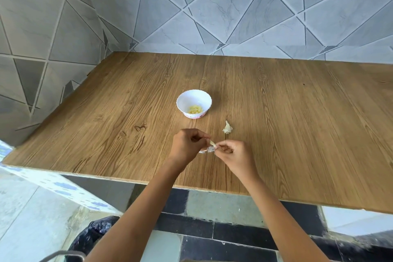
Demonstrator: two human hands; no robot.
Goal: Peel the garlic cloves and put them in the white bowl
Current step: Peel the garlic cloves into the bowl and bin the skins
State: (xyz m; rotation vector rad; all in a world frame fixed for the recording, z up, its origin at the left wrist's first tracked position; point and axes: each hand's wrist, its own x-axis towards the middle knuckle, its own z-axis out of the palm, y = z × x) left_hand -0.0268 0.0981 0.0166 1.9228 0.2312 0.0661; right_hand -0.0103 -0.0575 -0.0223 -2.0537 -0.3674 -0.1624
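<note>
One wooden counter (297, 112), white bowl (187, 97), tiled walls (212, 6)

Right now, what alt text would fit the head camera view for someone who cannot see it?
A person's left hand and right hand pinch a partly skinned garlic clove between them over a wooden table. Beyond them stands a white bowl holding peeled cloves, and a garlic piece lies on the table nearer the hands.
</note>
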